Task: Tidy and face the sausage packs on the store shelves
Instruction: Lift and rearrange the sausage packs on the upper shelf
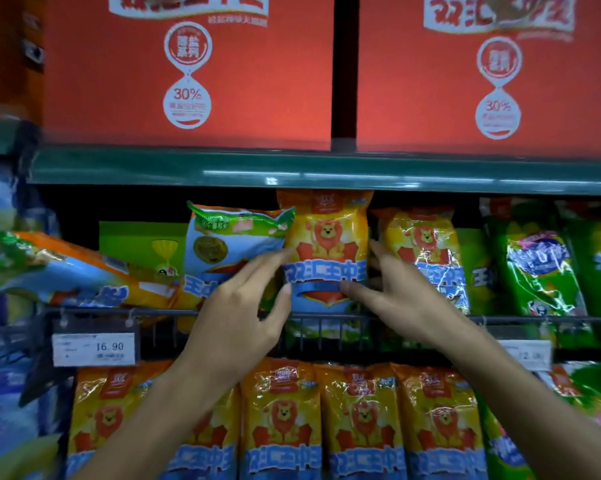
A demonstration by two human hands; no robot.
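Observation:
An orange sausage pack with a lion picture [326, 237] stands upright on the middle shelf, its top just under the green shelf edge [292, 168]. My left hand [243, 313] holds its left side, thumb on the front and fingers reaching behind. My right hand [396, 292] grips its right side the same way. A second lion pack [427, 244] leans beside it on the right. To the left stands a blue and green pack [223, 240], and a blue and orange pack [67, 271] lies tipped over on its side.
A wire rail [326, 317] fronts the middle shelf, with a price tag reading 16.90 [93, 348]. Green packs [541, 265] fill the right end. A row of lion packs [358, 420] hangs below. Red cartons [188, 74] stand on the top shelf.

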